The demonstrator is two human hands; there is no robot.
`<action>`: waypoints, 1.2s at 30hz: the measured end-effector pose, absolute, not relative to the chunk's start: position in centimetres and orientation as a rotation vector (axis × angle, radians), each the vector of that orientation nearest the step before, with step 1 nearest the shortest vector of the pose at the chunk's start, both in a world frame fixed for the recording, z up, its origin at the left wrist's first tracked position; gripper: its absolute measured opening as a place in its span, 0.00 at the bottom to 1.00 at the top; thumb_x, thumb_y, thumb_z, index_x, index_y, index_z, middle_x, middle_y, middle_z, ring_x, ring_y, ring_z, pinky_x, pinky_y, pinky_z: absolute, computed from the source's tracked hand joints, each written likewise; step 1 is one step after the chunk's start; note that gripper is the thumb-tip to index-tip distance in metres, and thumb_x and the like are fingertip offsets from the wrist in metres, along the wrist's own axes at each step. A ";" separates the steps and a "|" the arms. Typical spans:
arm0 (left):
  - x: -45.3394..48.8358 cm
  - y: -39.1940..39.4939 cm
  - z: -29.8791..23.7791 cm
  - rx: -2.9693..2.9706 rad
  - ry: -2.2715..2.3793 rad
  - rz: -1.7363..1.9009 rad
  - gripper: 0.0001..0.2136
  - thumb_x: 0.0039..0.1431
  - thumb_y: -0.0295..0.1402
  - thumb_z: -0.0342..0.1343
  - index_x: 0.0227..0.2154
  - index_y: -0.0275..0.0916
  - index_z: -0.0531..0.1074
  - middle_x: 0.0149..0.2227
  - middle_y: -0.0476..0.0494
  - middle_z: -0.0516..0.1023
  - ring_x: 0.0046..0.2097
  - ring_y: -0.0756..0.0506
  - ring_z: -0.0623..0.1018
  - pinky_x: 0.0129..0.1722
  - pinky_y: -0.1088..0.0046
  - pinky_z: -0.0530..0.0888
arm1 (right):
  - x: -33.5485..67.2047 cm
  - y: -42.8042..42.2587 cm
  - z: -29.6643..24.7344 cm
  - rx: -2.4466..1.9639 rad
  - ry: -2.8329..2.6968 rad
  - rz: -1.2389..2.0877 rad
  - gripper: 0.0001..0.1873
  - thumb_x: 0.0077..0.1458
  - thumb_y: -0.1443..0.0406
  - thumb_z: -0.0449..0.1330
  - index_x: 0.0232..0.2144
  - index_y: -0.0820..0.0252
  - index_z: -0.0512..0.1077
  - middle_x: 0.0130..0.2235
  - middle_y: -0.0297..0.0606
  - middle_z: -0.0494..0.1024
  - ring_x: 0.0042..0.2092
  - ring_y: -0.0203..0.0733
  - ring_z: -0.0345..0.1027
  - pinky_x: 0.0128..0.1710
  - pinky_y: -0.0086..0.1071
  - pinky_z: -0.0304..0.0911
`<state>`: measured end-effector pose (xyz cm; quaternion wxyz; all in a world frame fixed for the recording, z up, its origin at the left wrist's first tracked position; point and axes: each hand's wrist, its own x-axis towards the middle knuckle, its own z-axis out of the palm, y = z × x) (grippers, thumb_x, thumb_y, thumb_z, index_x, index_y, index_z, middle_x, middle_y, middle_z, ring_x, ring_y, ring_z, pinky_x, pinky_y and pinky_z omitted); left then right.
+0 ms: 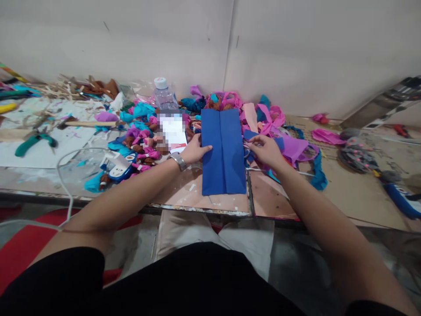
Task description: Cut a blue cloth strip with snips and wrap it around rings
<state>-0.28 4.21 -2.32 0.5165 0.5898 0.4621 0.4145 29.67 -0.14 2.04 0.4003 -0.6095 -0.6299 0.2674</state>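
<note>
A folded blue sheet (pixel 223 151), fabric or crepe paper by its look, lies near the table's front edge with a crease down its middle. My left hand (pixel 194 151) grips its left edge, thumb on top and the other fingers partly hidden. Just past the sheet's right edge, my right hand (pixel 265 149) has its fingers pinched together. Something small and shiny shows at those fingertips, too unclear to name. Smaller blue pieces (pixel 279 143) lie around that hand. Beside my left hand is a phone (pixel 174 131) with a lit, partly blurred screen.
Pink, brown and turquoise bundles (pixel 144 145) crowd the left side, near a power strip (pixel 121 169) with a white cable (pixel 62 175). A bottle (pixel 164 94) stands behind. Green-handled pliers (pixel 33 142) and a hammer (pixel 88 123) lie left. Purple strips (pixel 294 149) and cardboard (pixel 348 188) are right.
</note>
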 end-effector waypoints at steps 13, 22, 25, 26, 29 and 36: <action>-1.0 3.5 -2.1 2.005 1.209 0.988 0.23 0.57 0.26 0.59 0.56 0.36 0.75 0.60 0.32 0.76 0.63 0.34 0.74 0.71 0.51 0.65 | 29.7 3.2 0.5 -1.738 -2.219 0.135 0.16 0.60 0.66 0.64 0.50 0.64 0.82 0.51 0.54 0.84 0.51 0.58 0.76 0.55 0.47 0.69; -1.4 4.3 -3.3 2.020 1.114 1.036 0.41 0.52 0.24 0.63 0.70 0.37 0.59 0.72 0.31 0.64 0.73 0.34 0.65 0.77 0.50 0.58 | 31.9 2.4 2.2 -1.874 -1.878 0.033 0.09 0.62 0.66 0.58 0.40 0.63 0.77 0.43 0.54 0.84 0.45 0.56 0.76 0.48 0.43 0.68; -1.0 5.0 -3.9 1.988 1.106 1.113 0.41 0.53 0.23 0.62 0.71 0.40 0.57 0.73 0.32 0.61 0.74 0.35 0.64 0.77 0.48 0.58 | 31.3 2.2 2.9 -1.782 -1.663 0.393 0.01 0.55 0.68 0.61 0.32 0.58 0.71 0.33 0.42 0.82 0.36 0.46 0.74 0.38 0.36 0.68; -0.9 5.3 -4.1 1.960 1.105 1.158 0.42 0.54 0.23 0.63 0.71 0.41 0.56 0.74 0.33 0.60 0.74 0.35 0.64 0.76 0.47 0.59 | 30.7 1.8 3.1 -1.725 -1.587 0.574 0.03 0.54 0.68 0.60 0.30 0.57 0.69 0.30 0.38 0.80 0.32 0.43 0.72 0.34 0.33 0.67; -0.5 5.7 -4.5 1.882 1.120 1.186 0.34 0.58 0.27 0.63 0.67 0.43 0.60 0.69 0.34 0.66 0.70 0.35 0.70 0.72 0.44 0.66 | 28.2 -0.1 4.0 -1.539 -1.389 1.013 0.07 0.48 0.70 0.60 0.30 0.55 0.65 0.27 0.34 0.79 0.23 0.35 0.65 0.23 0.27 0.59; -0.8 2.1 -2.2 2.334 1.132 1.095 0.33 0.57 0.45 0.69 0.62 0.40 0.68 0.78 0.28 0.46 0.79 0.24 0.47 0.74 0.33 0.53 | 23.8 -4.7 4.4 -1.306 -1.388 1.407 0.15 0.45 0.64 0.68 0.34 0.56 0.67 0.27 0.32 0.80 0.21 0.35 0.69 0.15 0.25 0.53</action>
